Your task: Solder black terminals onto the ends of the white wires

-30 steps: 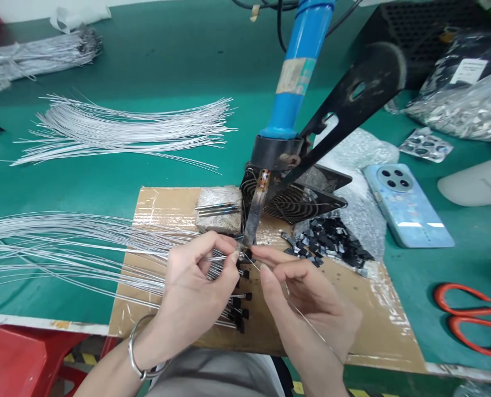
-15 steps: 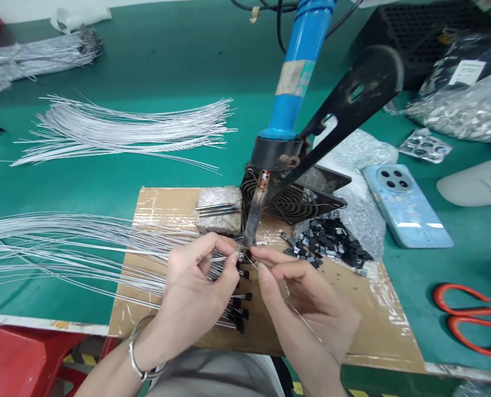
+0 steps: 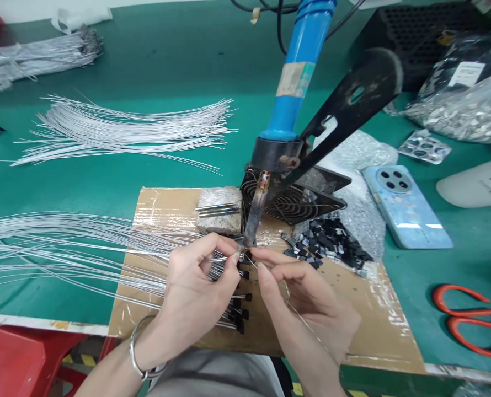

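Observation:
A blue-handled soldering iron point(image 3: 291, 91) is clamped in a black metal stand point(image 3: 355, 91), its tip pointing down between my hands. My left hand point(image 3: 196, 289) is closed in a pinch right by the tip, on what looks like the end of a thin white wire; the fingertips hide most of it. Solder wire point(image 3: 307, 326) runs through my right hand point(image 3: 311, 300), pinched between thumb and forefinger, with its end at the iron's tip. Beneath my left hand lie several white wires point(image 3: 84, 226) with black ends point(image 3: 239, 314) on a cardboard sheet point(image 3: 378, 331).
Behind the iron sits a black fan point(image 3: 287, 198), beside a block point(image 3: 218, 212) with metal pins on top. Small black pieces point(image 3: 332, 242) are heaped at the right, near a blue phone point(image 3: 406, 207) and red-handled scissors point(image 3: 471, 320). Loose white wires point(image 3: 125, 129) lie further back.
Almost nothing differs. Both hands stay pinched at the iron's tip, with only a very slight shift of the fingers.

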The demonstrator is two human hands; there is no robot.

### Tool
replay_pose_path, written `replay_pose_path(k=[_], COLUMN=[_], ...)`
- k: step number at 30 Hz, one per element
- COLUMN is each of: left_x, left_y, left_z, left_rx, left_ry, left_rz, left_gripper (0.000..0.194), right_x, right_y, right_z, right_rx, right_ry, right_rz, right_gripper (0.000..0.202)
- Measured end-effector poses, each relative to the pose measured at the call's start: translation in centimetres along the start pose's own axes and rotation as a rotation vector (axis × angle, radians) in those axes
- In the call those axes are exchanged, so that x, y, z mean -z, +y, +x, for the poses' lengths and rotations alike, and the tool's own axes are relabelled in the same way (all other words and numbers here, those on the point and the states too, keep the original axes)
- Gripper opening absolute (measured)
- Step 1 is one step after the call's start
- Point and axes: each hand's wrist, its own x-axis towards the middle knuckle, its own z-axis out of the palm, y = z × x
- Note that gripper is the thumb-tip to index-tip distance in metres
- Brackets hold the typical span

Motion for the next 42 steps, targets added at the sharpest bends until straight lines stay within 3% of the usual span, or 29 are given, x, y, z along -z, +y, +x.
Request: replay_pose_path(k=[16, 26, 30, 33, 34, 36, 40, 42], left_x=[0.1, 0.2, 0.6, 1.1, 1.2, 1.5, 1.9, 2.1], left_y=[-0.2, -0.8, -1.3, -1.7, -1.8, -2.2, -2.8, -3.0], left_z=[-0.2, -0.1, -0.4, -0.6, -0.6, -0.7, -1.0, -1.3], left_rx=[-0.025, 0.082, 0.091, 0.1, 0.101, 0.096, 0.057, -0.027], left_ry=[-0.003, -0.06, -0.041, -0.036, -0.038, -0.043, -0.045, -0.042], left_rz=[0.003, -0.001, -0.028, -0.025, -0.019, -0.001, 0.082, 0.133], left_gripper=[0.012, 0.011, 0.01, 0.01, 0.01, 0.011, 0.011, 0.011], right_x=[-0.1, 0.2, 2.3, 5.0, 5.8, 7.1, 7.9, 7.8], right_y=[0.0, 0.6, 1.4, 2.7, 3.2, 4.2, 5.7, 6.2], right_z=[-0.1, 0.0, 0.9, 1.9, 2.2, 2.5, 2.3, 2.1], right_rx=[0.001, -0.02, -0.125, -0.244, -0.276, -0.307, -0.266, -0.254], right_ry=[0.009, -0.023, 0.197, 0.244, 0.318, 0.344, 0.345, 0.328], right_rz=[0.005, 0.018, 0.102, 0.413, 0.45, 0.434, 0.333, 0.304], right_gripper=[0.014, 0.016, 0.009, 0.024, 0.036, 0.048, 0.046, 0.046])
